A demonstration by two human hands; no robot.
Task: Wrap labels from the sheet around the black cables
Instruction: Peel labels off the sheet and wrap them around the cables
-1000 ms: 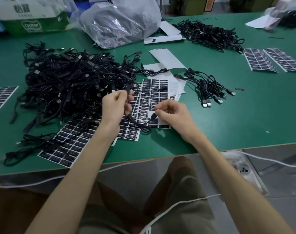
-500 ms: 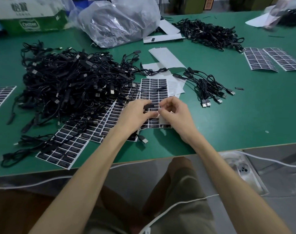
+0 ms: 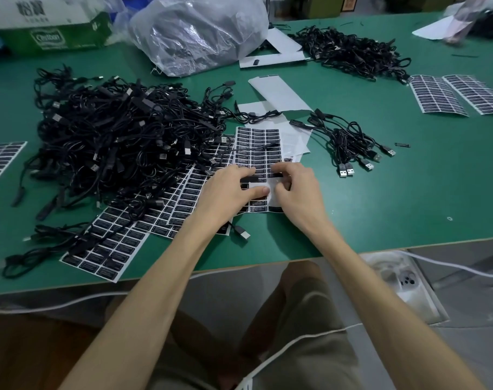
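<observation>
Over the lower part of the label sheet (image 3: 258,144), my left hand (image 3: 228,192) and my right hand (image 3: 296,192) are close together. My left hand holds a black cable (image 3: 250,179) by its thick black section against the sheet, thumb stretched out below it. The cable's USB plug (image 3: 241,231) lies on the table beneath my left wrist. My right hand pinches a black label (image 3: 276,174) by its edge, right beside the cable. My fingers hide how far the label is off the sheet.
A big pile of black cables (image 3: 113,142) lies to the left, over more label sheets (image 3: 110,249). A small cable bundle (image 3: 349,142) lies to the right, another pile (image 3: 349,49) far back. Spare sheets (image 3: 436,94) are at far right; a plastic bag (image 3: 197,32) and a box (image 3: 48,26) are behind.
My left hand came down and right with the cable, from above the pile's edge onto the sheet. My right hand let go of the cable end and took hold of a label.
</observation>
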